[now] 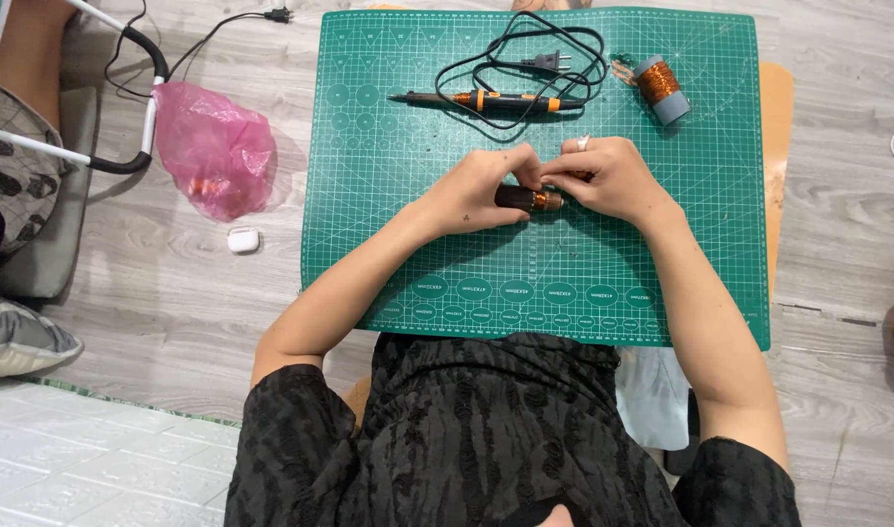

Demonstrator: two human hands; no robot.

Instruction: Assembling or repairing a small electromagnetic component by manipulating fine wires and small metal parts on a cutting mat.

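My left hand (481, 187) and my right hand (608, 176) meet over the middle of a green cutting mat (388, 215). Between them lies a small dark cylinder wound with copper wire (530, 199). The left hand grips its dark end; the fingers of the right hand pinch at its copper end. A ring shows on a right-hand finger. Whether a loose wire runs from the cylinder is too fine to tell.
At the mat's far side lie a black and orange soldering iron (486, 100) with its coiled black cord (535, 59) and a spool of copper wire (660, 88). On the floor to the left lie a pink plastic bag (213, 146) and a small white case (243, 239).
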